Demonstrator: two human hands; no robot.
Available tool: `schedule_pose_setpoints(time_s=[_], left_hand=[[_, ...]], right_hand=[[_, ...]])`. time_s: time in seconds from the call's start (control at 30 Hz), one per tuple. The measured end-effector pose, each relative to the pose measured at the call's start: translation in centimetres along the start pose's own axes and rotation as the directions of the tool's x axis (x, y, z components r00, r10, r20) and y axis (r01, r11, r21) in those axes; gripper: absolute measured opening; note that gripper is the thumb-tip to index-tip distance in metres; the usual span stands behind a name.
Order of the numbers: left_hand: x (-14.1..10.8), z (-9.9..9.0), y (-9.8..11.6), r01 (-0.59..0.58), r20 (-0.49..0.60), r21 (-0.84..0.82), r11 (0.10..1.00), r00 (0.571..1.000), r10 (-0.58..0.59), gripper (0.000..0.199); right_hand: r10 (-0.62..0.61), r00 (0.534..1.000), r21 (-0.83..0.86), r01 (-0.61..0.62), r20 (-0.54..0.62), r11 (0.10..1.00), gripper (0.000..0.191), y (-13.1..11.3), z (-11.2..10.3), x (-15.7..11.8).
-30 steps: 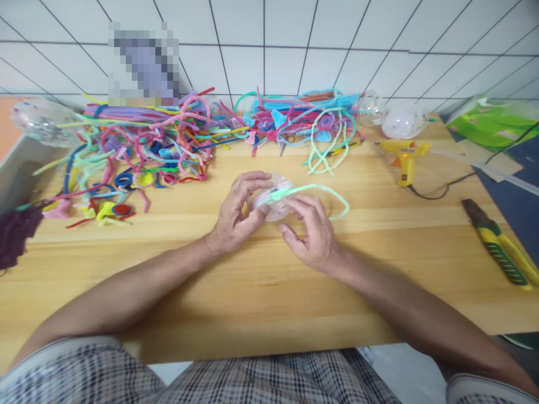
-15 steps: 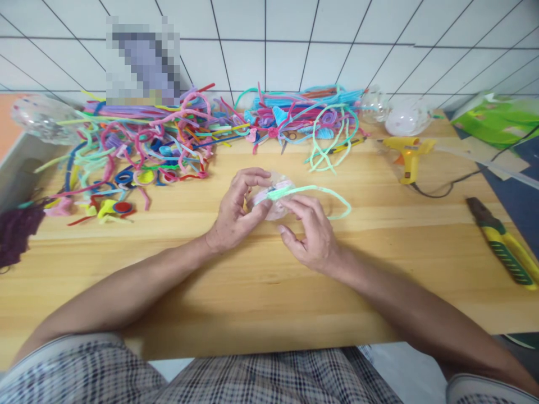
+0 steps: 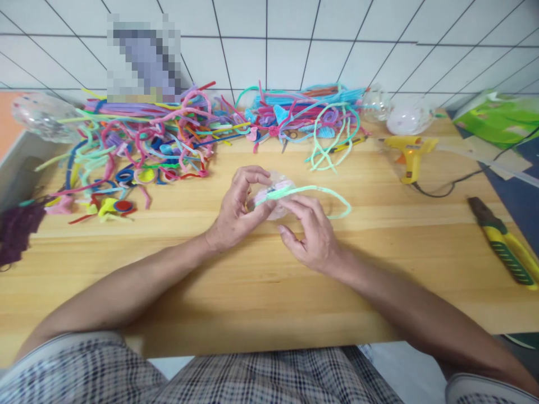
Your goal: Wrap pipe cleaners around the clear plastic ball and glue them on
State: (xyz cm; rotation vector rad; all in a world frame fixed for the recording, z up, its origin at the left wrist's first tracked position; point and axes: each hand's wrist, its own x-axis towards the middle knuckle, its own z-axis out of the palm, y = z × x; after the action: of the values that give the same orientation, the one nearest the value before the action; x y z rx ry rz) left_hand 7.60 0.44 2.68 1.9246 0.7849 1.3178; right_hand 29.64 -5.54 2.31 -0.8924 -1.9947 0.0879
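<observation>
The left hand (image 3: 233,216) holds 1 clear rounded piece (image 3: 278,211) with 1 green loop (image 3: 314,188).

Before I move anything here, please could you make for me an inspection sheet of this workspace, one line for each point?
Surface: wooden table, light-coloured.
Work in hand: clear round piece with a mint-green fuzzy strand across it, looping out to the right.
Clutter: tangled coloured stems along the back; yellow glue gun and pliers at right.
Hands: left hand holds the clear piece between fingers and thumb; right hand has its fingertips by the strand, thumb apart, contact unclear.
Cables: dark cord runs from the glue gun towards the right.
Surroundings: white tiled wall behind; green package at far right.
</observation>
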Motion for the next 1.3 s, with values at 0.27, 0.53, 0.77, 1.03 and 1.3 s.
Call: schedule_pose_setpoints(time_s=[0.27,0.53,0.77,1.03,1.3], left_hand=[[0.05,-0.14,-0.16,-0.003,0.004,0.022,1.0,1.0,0.003,0.029],[0.05,0.32,-0.04,-0.011,-0.01,0.043,0.999,1.0,0.012,0.03],[0.16,-0.02,-0.18,0.01,0.006,-0.012,1.0,1.0,-0.01,0.03],[0.39,0.57,-0.59,-0.038,-0.034,0.048,0.998,0.999,0.04,0.034],[0.37,0.4,-0.9,-0.04,0.021,0.117,0.992,0.999,0.037,0.049]], right_hand=[[-0.009,1.0,-0.026,0.009,0.016,1.0,0.066,-0.08,-0.06,0.11],[0.021,0.999,-0.039,-0.019,0.049,0.999,0.073,0.06,-0.08,0.22],[-0.013,1.0,-0.056,0.015,0.024,0.998,0.064,0.07,-0.16,0.4],[0.013,0.999,-0.053,-0.011,0.032,0.999,0.067,-0.07,-0.24,0.47],[0.02,1.0,-0.085,-0.019,0.011,0.996,0.059,-0.04,-0.36,0.41]])
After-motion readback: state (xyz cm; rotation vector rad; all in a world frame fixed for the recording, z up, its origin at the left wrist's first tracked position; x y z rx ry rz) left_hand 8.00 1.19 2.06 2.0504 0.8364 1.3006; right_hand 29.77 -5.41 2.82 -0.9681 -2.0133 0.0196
